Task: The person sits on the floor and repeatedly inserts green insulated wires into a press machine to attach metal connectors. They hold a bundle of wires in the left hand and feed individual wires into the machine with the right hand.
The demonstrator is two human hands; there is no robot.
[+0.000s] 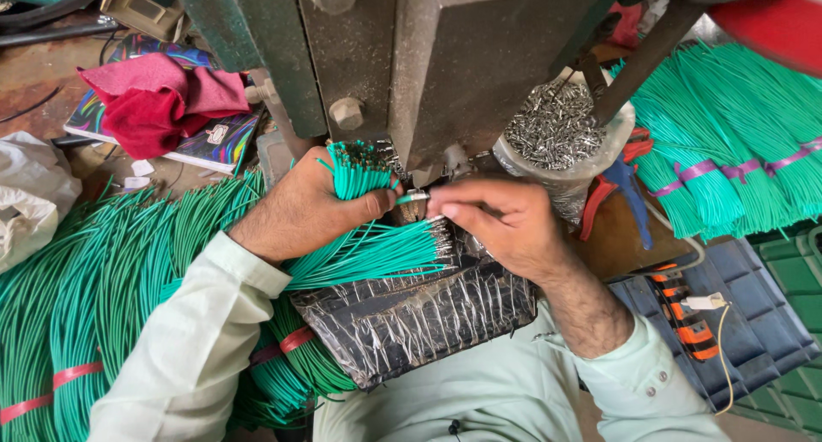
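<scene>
Two hands working beneath the crimping press (428, 56): left hand (304, 206) clamping the green wire bundle (360, 172), right hand (505, 223) pinching one wire (413, 198), feeding its stripped tip straight, keeping fingertips clear.

Red cloth (158, 99) on colourful book (214, 146) at my far left; white bag (30, 194) beside; blue crate (753, 322) at my right.

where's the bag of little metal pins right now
In the head view the bag of metal pins sits upper right of centre, beside the grey machine, just above the right hand.
</scene>
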